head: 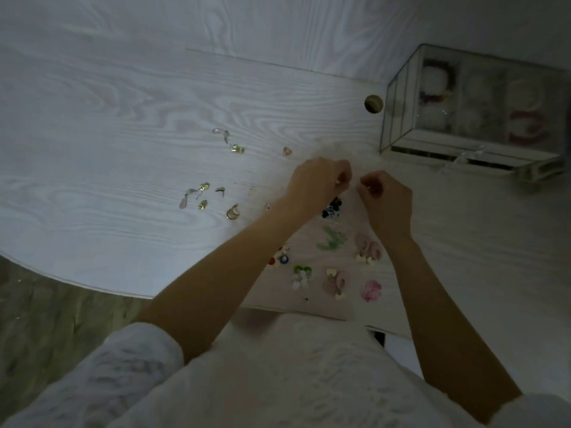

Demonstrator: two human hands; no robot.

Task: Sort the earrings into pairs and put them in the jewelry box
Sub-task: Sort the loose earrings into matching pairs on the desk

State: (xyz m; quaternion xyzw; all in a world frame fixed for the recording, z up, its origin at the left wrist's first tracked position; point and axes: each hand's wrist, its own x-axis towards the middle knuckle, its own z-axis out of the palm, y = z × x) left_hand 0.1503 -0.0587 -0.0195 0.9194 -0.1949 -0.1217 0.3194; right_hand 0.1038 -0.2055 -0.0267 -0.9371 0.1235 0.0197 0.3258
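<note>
My left hand (318, 180) and my right hand (386, 199) are side by side above the white table (123, 134), both with curled fingers pinching something tiny that I cannot make out. Loose earrings lie scattered: gold ones (204, 193), a gold hoop (233, 211), a pink drop (183, 202), a dark blue cluster (332, 208) under my hands. Nearer me lie green (332, 240), pink (367, 247) and flower-shaped pieces (370, 290). The glass jewelry box (463, 109) stands at the back right, its bottom drawer pulled out.
A round cable hole (374, 103) sits in the table left of the box. The table's curved front edge (92, 284) runs at the lower left, with wooden floor (46, 319) beyond it. My white sleeves fill the bottom of the view.
</note>
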